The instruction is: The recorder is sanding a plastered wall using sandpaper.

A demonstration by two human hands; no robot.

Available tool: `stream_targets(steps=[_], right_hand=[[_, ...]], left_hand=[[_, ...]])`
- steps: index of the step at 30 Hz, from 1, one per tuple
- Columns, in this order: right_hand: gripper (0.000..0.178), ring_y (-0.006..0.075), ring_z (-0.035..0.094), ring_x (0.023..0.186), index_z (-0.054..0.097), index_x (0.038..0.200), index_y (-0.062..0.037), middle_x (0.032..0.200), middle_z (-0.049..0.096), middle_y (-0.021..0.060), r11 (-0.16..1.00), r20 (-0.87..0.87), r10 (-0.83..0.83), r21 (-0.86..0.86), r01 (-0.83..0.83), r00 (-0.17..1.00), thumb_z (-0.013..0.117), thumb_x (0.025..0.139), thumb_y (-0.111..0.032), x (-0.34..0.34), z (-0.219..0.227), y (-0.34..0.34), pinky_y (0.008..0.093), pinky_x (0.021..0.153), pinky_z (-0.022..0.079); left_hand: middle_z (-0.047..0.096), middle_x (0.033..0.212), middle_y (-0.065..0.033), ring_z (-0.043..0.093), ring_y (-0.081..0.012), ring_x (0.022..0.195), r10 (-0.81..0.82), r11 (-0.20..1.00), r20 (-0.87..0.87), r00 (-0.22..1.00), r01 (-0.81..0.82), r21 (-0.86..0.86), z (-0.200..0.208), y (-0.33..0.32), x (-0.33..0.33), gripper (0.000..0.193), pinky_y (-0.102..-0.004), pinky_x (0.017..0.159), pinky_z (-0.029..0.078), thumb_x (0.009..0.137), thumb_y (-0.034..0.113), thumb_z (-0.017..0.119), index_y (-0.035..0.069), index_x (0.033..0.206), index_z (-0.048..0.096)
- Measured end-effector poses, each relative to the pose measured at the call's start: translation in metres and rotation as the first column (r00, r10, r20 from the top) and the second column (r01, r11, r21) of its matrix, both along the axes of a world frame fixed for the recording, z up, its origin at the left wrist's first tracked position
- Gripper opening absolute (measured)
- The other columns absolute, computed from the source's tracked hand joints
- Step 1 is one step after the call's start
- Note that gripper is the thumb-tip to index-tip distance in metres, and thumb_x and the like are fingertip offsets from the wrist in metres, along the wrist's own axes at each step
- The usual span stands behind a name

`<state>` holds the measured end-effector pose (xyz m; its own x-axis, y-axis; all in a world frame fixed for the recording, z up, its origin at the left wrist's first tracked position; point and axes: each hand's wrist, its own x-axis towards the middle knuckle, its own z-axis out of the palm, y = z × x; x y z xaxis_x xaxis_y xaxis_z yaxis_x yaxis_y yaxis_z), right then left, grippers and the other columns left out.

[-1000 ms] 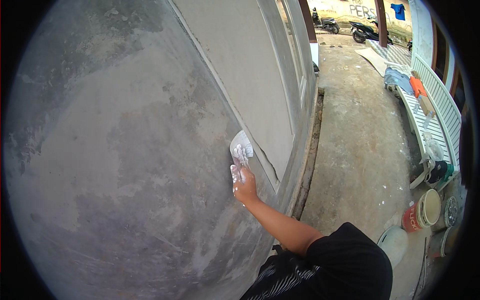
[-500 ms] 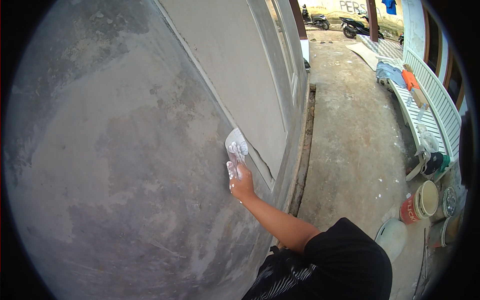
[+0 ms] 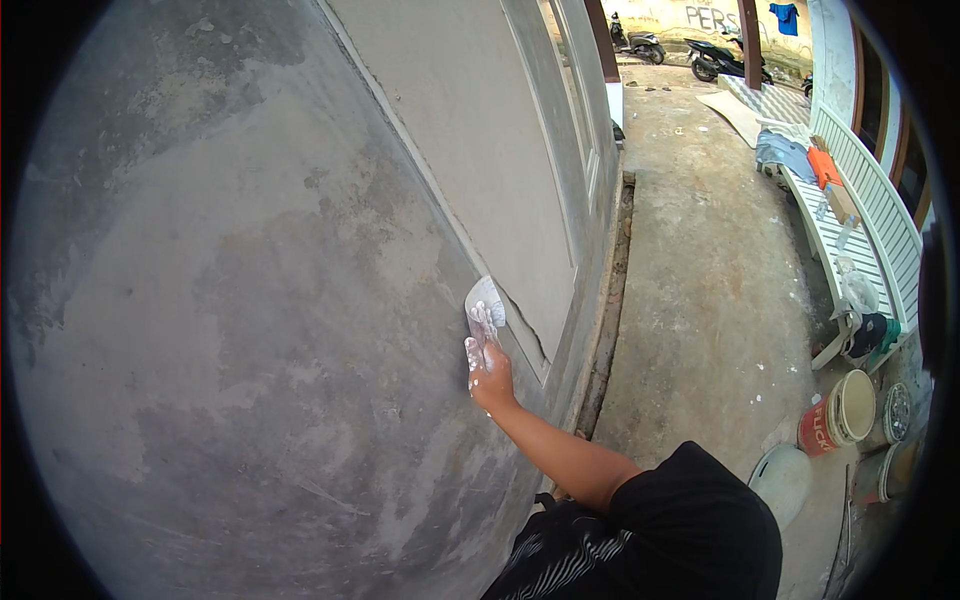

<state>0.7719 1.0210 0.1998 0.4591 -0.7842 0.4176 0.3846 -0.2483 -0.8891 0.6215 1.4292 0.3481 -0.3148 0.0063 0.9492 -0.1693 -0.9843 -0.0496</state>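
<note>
My right hand [image 3: 489, 372], fingers and thumb smeared with white paste, is closed round a putty knife [image 3: 484, 293]. The pale, fan-shaped blade lies against the grey wall [image 3: 250, 330], at the raised border of a smooth light-grey panel [image 3: 450, 110]. Beside the blade, a dark crack [image 3: 527, 327] runs along the panel's lower edge. Bare forearm and black sleeve reach in from the lower right. My left hand is out of the picture.
A narrow gutter [image 3: 607, 330] follows the wall's foot. Right of it stretches a concrete floor [image 3: 710, 300]. A white slatted bench [image 3: 870, 180] carries cloth and boxes. Nearby stand a red-and-cream bucket [image 3: 830, 420] and a round pale lid [image 3: 782, 485]. Motorbikes [image 3: 712, 60] are parked at the back.
My right hand and the putty knife have slid slightly down and to the right along the panel's border. The grip stays closed.
</note>
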Motion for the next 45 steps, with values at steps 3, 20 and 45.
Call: stream_targets(steps=[3,20,45], right_hand=[[0.031,0.0473,0.057,0.111,0.062,0.111,0.0073,0.118,0.062,0.0298,0.984,-0.272,0.039,0.179,0.011,0.962,0.055,0.099,-0.02,-0.008,-0.047,0.006,0.0438,0.094,0.045],[0.032,0.0498,0.057,0.091,0.06,0.092,0.0063,0.097,0.062,0.0301,0.991,-0.245,-0.065,0.1,0.092,0.967,0.056,0.099,-0.024,-0.012,-0.055,0.009,0.0479,0.08,0.045],[0.024,0.0272,0.055,0.069,0.056,0.091,0.0036,0.07,0.055,0.0151,0.979,-0.262,0.046,0.205,0.009,0.964,0.057,0.097,-0.019,-0.01,-0.092,0.006,0.0426,0.068,0.045]], left_hand=[[0.047,0.143,-0.0277,0.043,-0.0413,0.135,-0.003,1.0,0.007,1.0,0.003,-0.002,0.0,-0.004,0.0,0.051,-0.0536,0.109,0.035,0.106,0.031,0.037,-0.009,0.134,0.053],[0.051,0.138,-0.0276,0.044,-0.042,0.133,-0.021,1.0,0.031,0.999,0.022,-0.005,0.002,-0.006,0.001,0.05,-0.0548,0.109,0.034,0.106,0.029,0.037,-0.01,0.132,0.054],[0.052,0.139,-0.0262,0.045,-0.0425,0.133,0.024,1.0,0.022,0.999,-0.024,0.016,0.004,-0.006,0.0,0.049,-0.0565,0.108,0.035,0.105,0.03,0.039,-0.008,0.13,0.057]])
